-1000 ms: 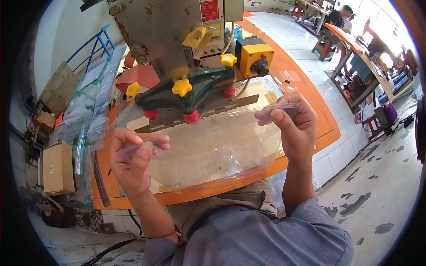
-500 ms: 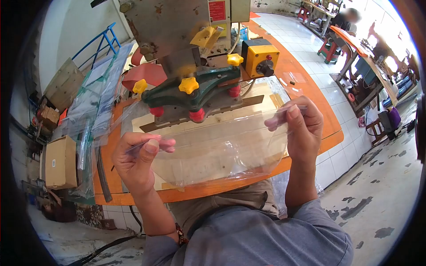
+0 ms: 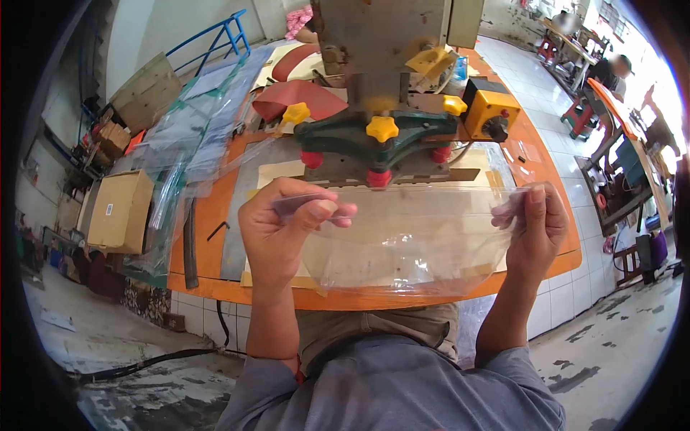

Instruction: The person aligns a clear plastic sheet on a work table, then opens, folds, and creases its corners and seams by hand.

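Note:
Between my two hands a clear plastic sheet (image 3: 410, 269) is stretched, its upper edge nearly level and its lower part hanging loosely. My left hand (image 3: 280, 223) pinches the upper left corner between thumb and fingers. At the opposite corner, my right hand (image 3: 537, 226) grips the sheet in the same way. Behind the sheet stands a press with a dark green head (image 3: 424, 133), yellow star knobs (image 3: 382, 128) and red feet. Through the plastic I see a pale board (image 3: 287, 172) lying under the press head.
The orange table (image 3: 205, 266) has a dark strip (image 3: 190, 244) and a hex key (image 3: 218, 230) at left. A yellow control box (image 3: 490, 111) sits right of the press. Plastic sheets (image 3: 208, 122) and a cardboard box (image 3: 121, 212) are at left. A person (image 3: 609, 75) sits far right.
The camera view has turned left, so the press and table appear farther right. Both hands still pinch the sheet, whose upper edge now looks more level.

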A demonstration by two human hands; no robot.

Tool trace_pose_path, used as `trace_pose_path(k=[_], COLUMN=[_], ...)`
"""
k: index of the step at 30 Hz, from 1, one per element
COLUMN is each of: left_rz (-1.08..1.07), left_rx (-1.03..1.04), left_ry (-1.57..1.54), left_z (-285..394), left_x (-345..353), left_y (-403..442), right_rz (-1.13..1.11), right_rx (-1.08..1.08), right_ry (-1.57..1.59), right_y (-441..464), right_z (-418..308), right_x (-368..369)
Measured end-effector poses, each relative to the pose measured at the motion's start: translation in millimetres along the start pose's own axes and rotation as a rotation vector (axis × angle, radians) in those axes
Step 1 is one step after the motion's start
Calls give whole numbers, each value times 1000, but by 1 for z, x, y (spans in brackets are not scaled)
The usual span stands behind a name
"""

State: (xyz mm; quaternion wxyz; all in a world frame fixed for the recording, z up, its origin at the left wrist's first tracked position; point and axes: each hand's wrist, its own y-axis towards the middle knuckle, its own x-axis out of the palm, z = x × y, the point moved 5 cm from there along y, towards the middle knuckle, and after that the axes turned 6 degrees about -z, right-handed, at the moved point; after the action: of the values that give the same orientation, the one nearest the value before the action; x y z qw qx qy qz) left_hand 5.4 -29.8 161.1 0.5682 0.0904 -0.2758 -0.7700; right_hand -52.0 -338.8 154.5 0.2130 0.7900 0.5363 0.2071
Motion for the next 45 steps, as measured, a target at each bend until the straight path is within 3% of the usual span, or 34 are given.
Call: trace_pose_path(k=[8, 13, 23, 25, 29, 32, 36, 45], left_rz=[-95, -194, -308, -231, -155, -156, -154, -11], left_rx=[-94, -222, -158, -262, -262, -178, -77, 44], left_ry=[-71, 61, 260, 233, 218, 272, 103, -49], left_z=[-15, -28, -48, -51, -49, -45, -38, -23], left_x=[-9, -11, -15, -18, -17, -19, -12, -13], left_y=[-6, -10, -17, -20, -22, -19, -14, -7], right_rz=[34, 70, 97, 70, 97, 94, 89, -131], right_rx=[8, -45, -94, -100, -85, -94, -93, -121], right_ry=[-15, 20, 44, 36, 15, 33, 27, 131], right_y=[3, 5, 6, 5, 5, 4, 0, 1], right_z=[4, 8, 11, 9, 7, 7, 7, 4], right_x=[-5, -9, -17, -15, -13, -12, -8, 0])
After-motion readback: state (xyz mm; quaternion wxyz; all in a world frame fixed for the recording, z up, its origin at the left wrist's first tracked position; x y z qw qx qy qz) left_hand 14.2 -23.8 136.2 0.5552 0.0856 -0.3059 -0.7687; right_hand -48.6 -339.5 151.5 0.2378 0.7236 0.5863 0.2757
